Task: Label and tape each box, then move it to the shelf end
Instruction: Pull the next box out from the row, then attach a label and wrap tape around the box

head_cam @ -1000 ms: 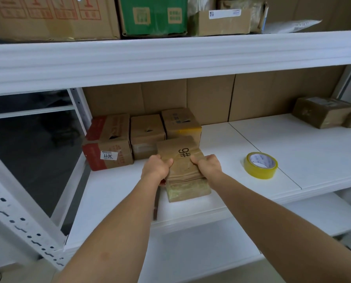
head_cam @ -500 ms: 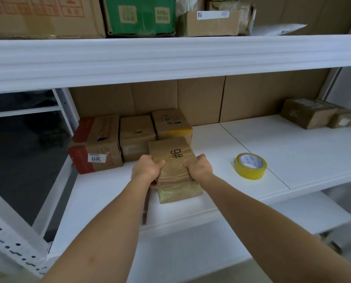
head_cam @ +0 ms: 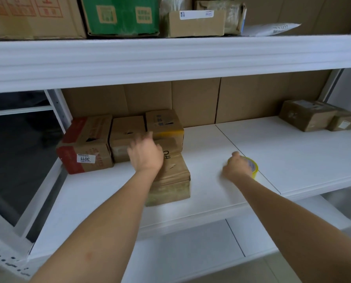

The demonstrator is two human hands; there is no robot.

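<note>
- At the far left of the white shelf [head_cam: 293, 160] stand three boxes in a row against the cardboard back: a red-and-brown box [head_cam: 84, 146] with a white sticker reading 3011, a plain brown box [head_cam: 125, 133] touching it, and a brown box with yellow tape [head_cam: 164, 125] beside that.
- My left hand [head_cam: 146, 156] hangs over the front of that row, fingers spread and blurred, its grip on nothing that I can make out.
- Just right of and below that hand lies the taped brown box [head_cam: 170, 180] with "#" written on top, near the shelf's front edge, its far end in front of the row.
- My right hand [head_cam: 236, 169] is on the yellow tape roll [head_cam: 252, 166], fingers curled over its near side; blur hides how firmly.
- At the far right end sit two brown parcels [head_cam: 307, 115], touching.
- On the shelf above are cartons, one green [head_cam: 121, 15].
</note>
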